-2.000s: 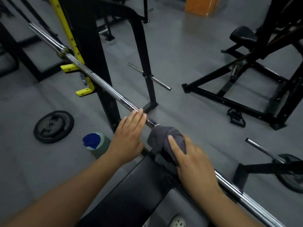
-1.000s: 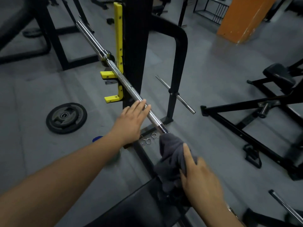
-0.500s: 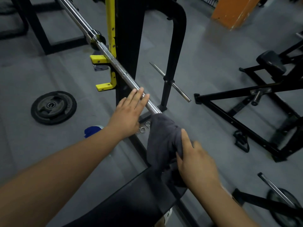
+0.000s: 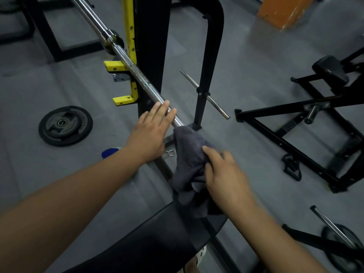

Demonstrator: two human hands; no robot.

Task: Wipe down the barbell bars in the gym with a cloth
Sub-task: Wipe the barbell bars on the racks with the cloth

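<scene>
Standing by the rack, I see a person bent over a long shiny barbell bar (image 4: 136,72). It lies across a yellow hook (image 4: 126,81) on the black rack post (image 4: 151,56) and slants down toward the person.

The left hand (image 4: 151,133) lies flat on top of the bar. Its fingers (image 4: 163,111) are straight and close together, pointing up along the metal. They do not curl around it.

Just below that hand, a gray cloth (image 4: 189,160) is wrapped over the bar and hides that part of it. The loose end hangs down toward the black bench pad (image 4: 157,239). The right hand (image 4: 224,174) grips the cloth from the right side. Its thumb presses on the top of the cloth, and the other fingers are bent around the bunched part. This hand looks a little blurry.

On the gray floor (image 4: 246,66) to the left lies a round black weight plate (image 4: 65,126). Near the left wrist sits something with a blue top (image 4: 110,152), mostly hidden by the arm. Two small metal rings (image 4: 170,153) lie on the floor between the hands. A short thin bar (image 4: 204,93) sticks out from a curved black post. An orange block (image 4: 285,10) stands far off at the top right. Another black machine frame (image 4: 307,123) sits on the right.
</scene>
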